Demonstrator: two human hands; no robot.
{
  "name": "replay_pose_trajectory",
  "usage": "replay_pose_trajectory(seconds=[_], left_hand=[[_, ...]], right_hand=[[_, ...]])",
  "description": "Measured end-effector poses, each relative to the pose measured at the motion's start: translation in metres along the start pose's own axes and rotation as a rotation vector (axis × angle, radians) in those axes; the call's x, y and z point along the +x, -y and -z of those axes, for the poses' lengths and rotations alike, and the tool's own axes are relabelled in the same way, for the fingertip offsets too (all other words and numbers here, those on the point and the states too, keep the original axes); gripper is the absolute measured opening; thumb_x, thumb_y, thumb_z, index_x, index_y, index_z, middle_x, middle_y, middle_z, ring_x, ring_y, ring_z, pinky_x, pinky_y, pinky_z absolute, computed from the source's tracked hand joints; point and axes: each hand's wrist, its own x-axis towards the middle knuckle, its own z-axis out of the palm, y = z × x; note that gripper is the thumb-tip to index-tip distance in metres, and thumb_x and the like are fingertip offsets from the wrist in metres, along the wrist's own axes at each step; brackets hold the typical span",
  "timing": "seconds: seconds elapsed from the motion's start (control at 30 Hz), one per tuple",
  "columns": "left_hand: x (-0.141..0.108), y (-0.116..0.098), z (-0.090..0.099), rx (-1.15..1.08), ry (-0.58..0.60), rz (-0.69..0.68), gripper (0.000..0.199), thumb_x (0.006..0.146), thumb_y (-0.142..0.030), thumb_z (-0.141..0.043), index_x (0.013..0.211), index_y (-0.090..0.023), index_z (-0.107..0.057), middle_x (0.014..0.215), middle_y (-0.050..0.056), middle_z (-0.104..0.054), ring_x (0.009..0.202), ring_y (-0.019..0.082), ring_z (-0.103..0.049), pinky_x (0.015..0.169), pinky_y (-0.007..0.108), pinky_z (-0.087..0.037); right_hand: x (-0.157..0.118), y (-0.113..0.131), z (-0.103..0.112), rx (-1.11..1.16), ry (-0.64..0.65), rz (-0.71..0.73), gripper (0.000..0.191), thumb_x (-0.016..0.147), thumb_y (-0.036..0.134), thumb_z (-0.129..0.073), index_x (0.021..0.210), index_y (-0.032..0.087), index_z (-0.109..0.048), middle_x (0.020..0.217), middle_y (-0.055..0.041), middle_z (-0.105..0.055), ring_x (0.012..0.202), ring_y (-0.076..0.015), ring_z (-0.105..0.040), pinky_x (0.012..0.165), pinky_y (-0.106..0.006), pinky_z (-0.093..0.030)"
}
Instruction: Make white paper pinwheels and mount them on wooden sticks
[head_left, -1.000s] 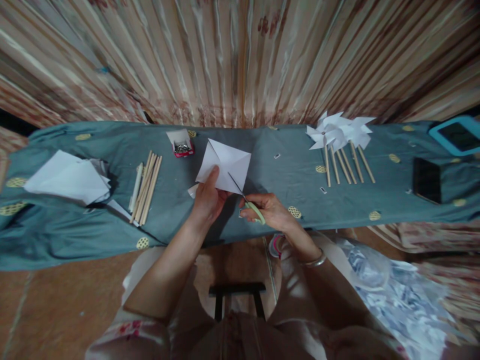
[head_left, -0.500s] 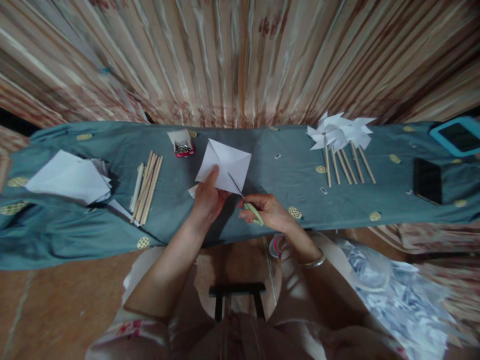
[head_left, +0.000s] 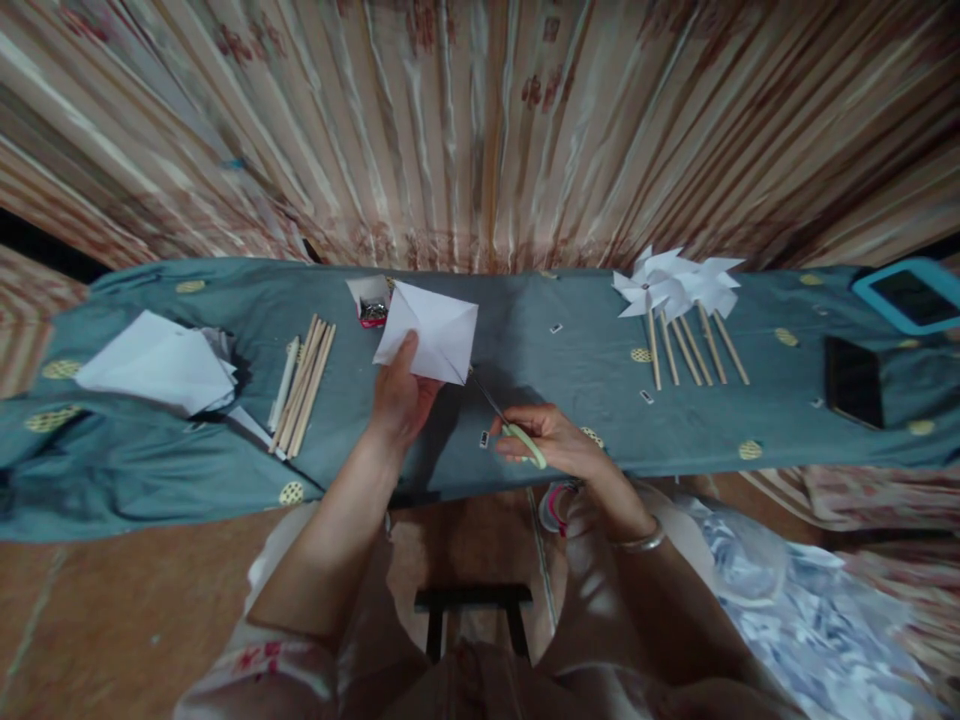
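Observation:
My left hand (head_left: 405, 400) pinches a creased white paper square (head_left: 439, 325) between thumb and fingers, above the table. Slits run from its corners toward the middle. In my right hand (head_left: 544, 440) is a pair of scissors (head_left: 527, 447) with pale green handles. The scissors' blades point up and left; their tip is close to the paper's lower right corner, apart from it as far as I can see. Just behind the paper stands a small red-and-white box (head_left: 371, 305) of shiny metal pins or clips, partly covered by the square.
Wooden sticks (head_left: 304, 390) and a stack of white paper (head_left: 157, 365) lie left on the green cloth (head_left: 420, 475). Several paper pinwheels (head_left: 667, 283) on sticks lie right, then a black phone (head_left: 853, 382) and a blue-framed tablet (head_left: 911, 295). A plastic bag of paper scraps (head_left: 810, 600) sits below right.
The scissors have come out of the paper's slit and moved down and right. My left hand has shifted the paper left, so it now overlaps the small box.

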Motion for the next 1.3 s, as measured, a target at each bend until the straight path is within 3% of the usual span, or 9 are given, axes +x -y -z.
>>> replay_pose_trajectory(seconds=[0.13, 0.4, 0.57, 0.8, 0.97, 1.13, 1.3], left_hand=[[-0.001, 0.000, -0.001, -0.016, 0.023, 0.003, 0.020, 0.094, -0.018, -0.059, 0.112, -0.017, -0.067, 0.103, 0.004, -0.076, 0.092, 0.017, -0.072, 0.087, 0.031, -0.059], [-0.009, 0.015, -0.002, 0.087, 0.032, 0.127, 0.014, 0.089, -0.016, -0.063, 0.102, -0.016, -0.069, 0.098, 0.004, -0.075, 0.085, 0.016, -0.071, 0.081, 0.029, -0.059], [-0.015, 0.024, -0.003, 0.153, 0.087, 0.183, 0.013, 0.088, -0.012, -0.062, 0.095, -0.017, -0.072, 0.098, 0.005, -0.076, 0.082, 0.016, -0.070, 0.075, 0.028, -0.058], [-0.022, 0.032, -0.002, 0.257, 0.195, 0.212, 0.015, 0.078, -0.015, -0.072, 0.093, -0.012, -0.071, 0.090, 0.007, -0.076, 0.079, 0.020, -0.071, 0.074, 0.030, -0.055], [-0.021, 0.039, 0.003, 0.289, 0.264, 0.188, 0.023, 0.072, -0.022, -0.079, 0.091, -0.012, -0.072, 0.089, 0.010, -0.077, 0.090, 0.027, -0.073, 0.082, 0.035, -0.056], [-0.016, 0.039, 0.005, 0.240, 0.278, 0.239, 0.028, 0.077, -0.034, -0.079, 0.096, -0.015, -0.071, 0.093, 0.010, -0.078, 0.096, 0.027, -0.073, 0.084, 0.035, -0.058], [-0.022, 0.040, 0.002, 0.105, 0.421, 0.222, 0.047, 0.077, -0.052, -0.077, 0.109, -0.019, -0.069, 0.110, 0.007, -0.077, 0.109, 0.027, -0.069, 0.094, 0.036, -0.056]], right_hand=[[-0.002, 0.001, 0.009, 0.040, -0.071, 0.034, 0.057, 0.051, 0.063, -0.088, 0.077, 0.018, -0.065, 0.058, 0.0061, -0.059, 0.052, -0.0075, -0.052, 0.051, -0.020, -0.042], [0.004, 0.007, 0.020, 0.019, -0.377, 0.255, 0.055, 0.057, 0.069, -0.082, 0.075, 0.020, -0.066, 0.058, 0.0030, -0.061, 0.052, -0.0102, -0.053, 0.052, -0.024, -0.043], [0.010, 0.009, 0.024, 0.058, -0.550, 0.323, 0.054, 0.054, 0.065, -0.084, 0.078, 0.021, -0.063, 0.063, 0.0034, -0.063, 0.053, -0.0098, -0.052, 0.053, -0.025, -0.043], [0.013, 0.013, 0.023, 0.073, -0.626, 0.322, 0.050, 0.052, 0.054, -0.087, 0.081, 0.021, -0.062, 0.056, 0.0082, -0.053, 0.053, -0.0086, -0.044, 0.051, -0.024, -0.036], [0.011, 0.013, 0.022, 0.074, -0.593, 0.324, 0.047, 0.051, 0.048, -0.088, 0.079, 0.020, -0.064, 0.056, 0.0090, -0.048, 0.054, -0.0076, -0.039, 0.052, -0.024, -0.031], [0.013, 0.011, 0.021, 0.101, -0.600, 0.318, 0.044, 0.051, 0.044, -0.086, 0.079, 0.021, -0.063, 0.054, 0.0100, -0.046, 0.053, -0.0066, -0.036, 0.051, -0.023, -0.030], [0.021, 0.007, 0.017, 0.201, -0.729, 0.373, 0.040, 0.050, 0.041, -0.081, 0.079, 0.022, -0.061, 0.053, 0.0114, -0.044, 0.050, -0.0053, -0.033, 0.048, -0.022, -0.026]])
